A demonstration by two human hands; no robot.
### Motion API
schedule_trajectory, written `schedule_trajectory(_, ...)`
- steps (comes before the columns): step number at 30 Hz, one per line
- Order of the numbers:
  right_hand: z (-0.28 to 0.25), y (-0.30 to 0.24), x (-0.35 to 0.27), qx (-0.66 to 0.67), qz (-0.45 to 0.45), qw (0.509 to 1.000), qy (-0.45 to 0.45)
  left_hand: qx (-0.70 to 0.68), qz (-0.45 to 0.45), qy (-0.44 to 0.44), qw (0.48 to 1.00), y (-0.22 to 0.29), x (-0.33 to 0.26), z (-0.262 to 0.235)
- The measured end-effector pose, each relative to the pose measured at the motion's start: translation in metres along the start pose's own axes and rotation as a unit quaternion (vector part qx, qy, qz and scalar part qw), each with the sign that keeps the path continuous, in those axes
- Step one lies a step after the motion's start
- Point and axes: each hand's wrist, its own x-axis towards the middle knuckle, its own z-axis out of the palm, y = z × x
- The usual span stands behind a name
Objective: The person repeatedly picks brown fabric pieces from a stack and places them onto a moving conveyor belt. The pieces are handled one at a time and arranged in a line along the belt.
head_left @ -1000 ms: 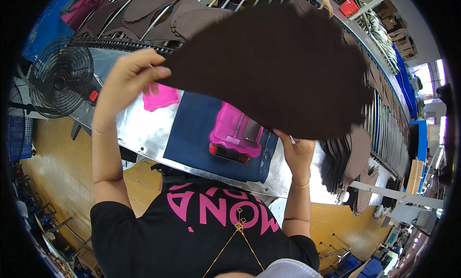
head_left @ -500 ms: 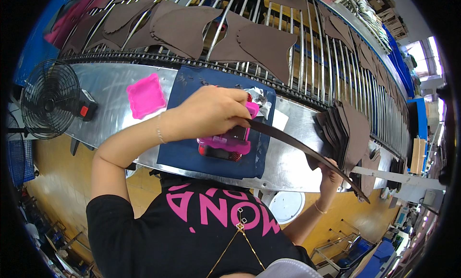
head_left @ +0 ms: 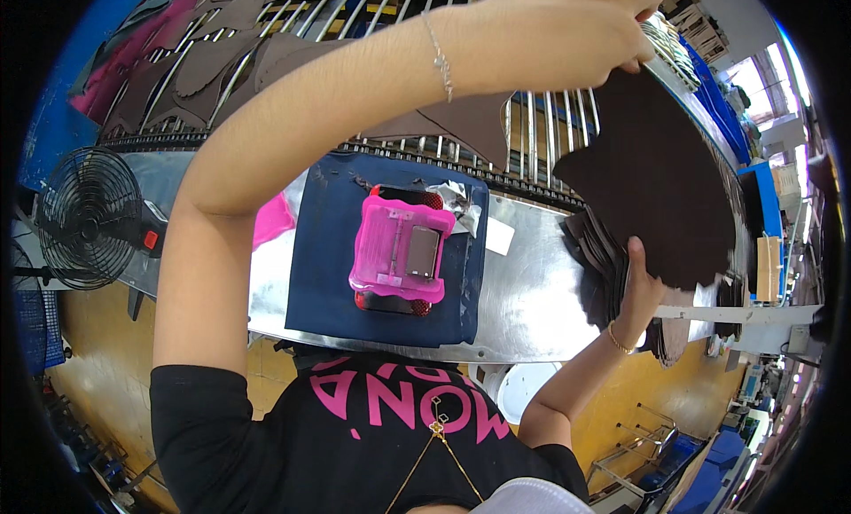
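Note:
A large dark brown cut leather piece [head_left: 660, 177] hangs spread between my two hands at the right. My left hand [head_left: 576, 35] reaches across the bench, its fingers closed on the piece's upper edge. My right hand [head_left: 640, 292] grips the lower edge, with the thumb lying over the near face. Behind and under it stands a stack of similar dark pieces [head_left: 592, 252], partly covered. On a blue mat [head_left: 332, 292] in front of me rests a pink plastic frame [head_left: 377, 239] with a small window, over a red and black object [head_left: 417, 306].
A rack conveyor of metal rods [head_left: 536, 128] carrying brown pieces runs along the bench's far side. A black fan [head_left: 89, 212] stands at the left. A second pink tray [head_left: 273, 221] is partly behind my left arm. A pale bar [head_left: 745, 314] juts in from the right.
My left hand has swung up and right from above the pink frame, taking the leather piece's end along. The piece now shows its broad face, and the pink frame is uncovered.

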Motion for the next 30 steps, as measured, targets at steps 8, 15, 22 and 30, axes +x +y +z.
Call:
schedule_trajectory(8, 0.059, -0.042, 0.02, 0.061, -0.055, 0.981, -0.175, 0.172, 0.044, -0.032, 0.984, -0.038, -0.001, -0.024)
schedule_trajectory(15, 0.195, -0.023, 0.019, 0.258, 0.04, 0.922, -0.286, 0.062, 0.032, -0.019, 0.997, -0.061, -0.023, -0.002)
schedule_trajectory(22, 0.299, 0.017, 0.035, 0.462, 0.238, 0.772, -0.365, 0.063, -0.087, 0.038, 0.994, -0.055, -0.061, -0.044)
schedule_trajectory(30, 0.352, 0.037, 0.046, 0.424, 0.34, 0.764, -0.349, -0.047, -0.335, -0.134, 0.931, -0.034, -0.15, -0.086)
